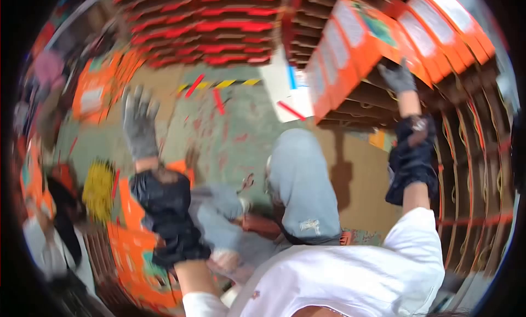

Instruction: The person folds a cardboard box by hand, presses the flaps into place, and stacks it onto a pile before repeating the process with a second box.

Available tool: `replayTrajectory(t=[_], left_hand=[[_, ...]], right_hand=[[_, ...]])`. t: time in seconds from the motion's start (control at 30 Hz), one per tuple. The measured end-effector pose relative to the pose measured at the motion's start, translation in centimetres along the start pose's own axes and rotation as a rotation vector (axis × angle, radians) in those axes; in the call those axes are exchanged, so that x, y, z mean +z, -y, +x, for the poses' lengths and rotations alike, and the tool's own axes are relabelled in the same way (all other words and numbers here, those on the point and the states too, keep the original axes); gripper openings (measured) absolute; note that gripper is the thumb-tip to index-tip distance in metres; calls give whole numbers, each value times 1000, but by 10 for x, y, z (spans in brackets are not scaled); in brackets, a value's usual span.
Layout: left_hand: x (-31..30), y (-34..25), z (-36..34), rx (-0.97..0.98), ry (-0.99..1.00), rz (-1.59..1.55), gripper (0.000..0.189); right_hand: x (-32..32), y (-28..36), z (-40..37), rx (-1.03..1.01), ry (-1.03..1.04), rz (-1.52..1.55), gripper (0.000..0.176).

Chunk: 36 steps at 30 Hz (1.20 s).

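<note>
My left hand (141, 122), in a grey glove with a dark sleeve cover, is held out over the floor at left with its fingers spread and nothing in them. A stack of orange cartons (90, 95) lies just left of it. My right hand (399, 79), gloved the same way, reaches to the lower edge of an orange box (364, 38) in the row at upper right. Its thumb and a finger show apart against the box edge; blur hides whether they press on it. More orange boxes (438, 32) with white labels stand beside it.
Brown stacks with red edges (203, 29) fill the top. Brown slotted stacks (471, 174) line the right. A white board (285, 90) and red strips lie on the green floor (219, 136). A yellow bundle (99, 188) and another person (52, 240) are at left.
</note>
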<state>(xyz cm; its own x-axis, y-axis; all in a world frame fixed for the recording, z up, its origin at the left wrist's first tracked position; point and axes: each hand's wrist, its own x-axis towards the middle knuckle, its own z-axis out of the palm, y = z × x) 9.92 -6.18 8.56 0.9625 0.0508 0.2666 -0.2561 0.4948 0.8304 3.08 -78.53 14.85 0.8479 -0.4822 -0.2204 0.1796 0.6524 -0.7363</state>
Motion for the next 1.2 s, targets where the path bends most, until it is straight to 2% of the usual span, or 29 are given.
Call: replayTrajectory(t=[0.07, 0.1, 0.13, 0.2, 0.23, 0.27, 0.3, 0.33, 0.37, 0.4, 0.47, 0.53, 0.63, 0.73, 0.83, 0.87, 0.97, 1.07, 1.13, 1.2], left_hand=[[-26, -18, -6, 131, 93, -95, 53], [-10, -48, -15, 81, -21, -95, 53], [-30, -56, -25, 144, 76, -194, 52], [-56, -70, -70, 167, -101, -124, 50], [-95, -64, -98, 158, -147, 20, 47], [-124, -52, -130, 69, -261, 65, 45], [-153, -40, -161, -24, -369, 100, 43], [-164, -24, -206, -196, -545, 31, 42], [-221, 15, -267, -371, -730, -106, 39], [-284, 65, -342, -467, -855, -112, 38], [-334, 102, -461, -566, -1067, -484, 39], [-362, 128, -529, -515, -1203, -599, 40], [-377, 127, -532, -410, -1410, -635, 38], [-405, 113, -498, -250, -1558, -649, 36], [-437, 103, -459, -93, -1653, -663, 34], [-447, 100, -446, -29, -1683, -668, 33], [-465, 97, -420, 123, -1728, -685, 32], [-468, 87, -403, 168, -1690, -658, 31], [-457, 68, -396, 67, -1493, -484, 30], [-424, 41, -375, -23, -1329, -292, 28]], right_hand=[[-25, 14, 19, 67, 21, -112, 57], [-39, 24, 26, 85, 16, -165, 56], [-48, 33, 35, 95, -8, -205, 54], [-40, 26, 26, 15, -176, -266, 52], [-117, 68, 88, 181, 279, -249, 55], [-96, 53, 67, 16, 55, -432, 56], [-139, 61, 92, 31, 262, -419, 53], [-130, 37, 78, 67, 375, -408, 48], [-122, 16, 52, 96, 476, -402, 43], [-97, -11, 29, 87, 384, -437, 40], [-45, -72, -31, 23, 257, -578, 36], [-3, -117, -45, 14, 192, -641, 34], [32, -163, -18, 84, 228, -751, 31], [61, -208, 5, 183, 331, -859, 29], [71, -267, 2, 176, 409, -956, 30], [84, -281, -13, 226, 566, -1122, 32], [97, -298, -31, 217, 597, -1251, 30], [98, -301, -20, 292, 595, -1276, 28], [107, -307, -22, 323, 622, -1298, 27], [139, -325, -63, 216, 706, -1430, 28]])
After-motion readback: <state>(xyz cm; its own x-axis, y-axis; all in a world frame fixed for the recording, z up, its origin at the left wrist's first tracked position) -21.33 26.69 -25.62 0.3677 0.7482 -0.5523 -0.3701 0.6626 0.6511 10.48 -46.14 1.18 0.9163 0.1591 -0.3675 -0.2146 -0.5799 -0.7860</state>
